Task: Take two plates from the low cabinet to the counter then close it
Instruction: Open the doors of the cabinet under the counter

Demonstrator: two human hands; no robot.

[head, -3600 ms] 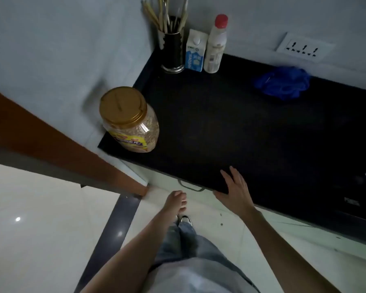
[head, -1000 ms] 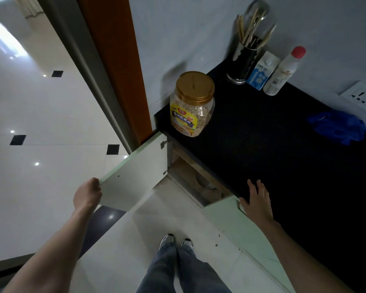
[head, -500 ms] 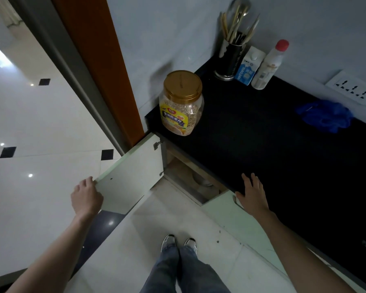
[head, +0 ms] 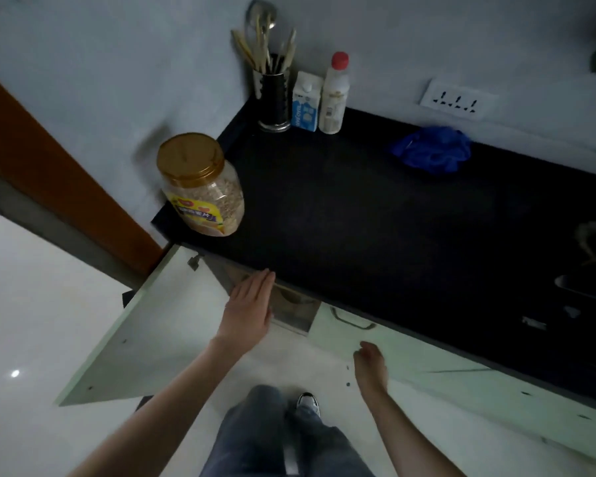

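Observation:
The low cabinet's pale green door (head: 159, 332) stands swung wide to the left, under the black counter (head: 375, 215). My left hand (head: 250, 308) is flat, fingers together, stretched toward the dark cabinet opening (head: 295, 306), empty. A curved pale shape shows inside the opening; I cannot tell whether it is a plate. My right hand (head: 370, 361) hangs low in front of the neighbouring closed door (head: 410, 352), fingers loosely curled, holding nothing.
On the counter: a gold-lidded jar (head: 200, 184) at the left front corner, a utensil holder (head: 272, 94), a carton (head: 305, 101), a red-capped bottle (head: 334, 94), a blue cloth (head: 432, 149). A stove (head: 592, 270) sits right. An orange door frame (head: 59, 173) stands left.
My left hand has let go of the door's edge and moved right to the cabinet opening. My right hand has left the counter edge and dropped. The door stands open wider.

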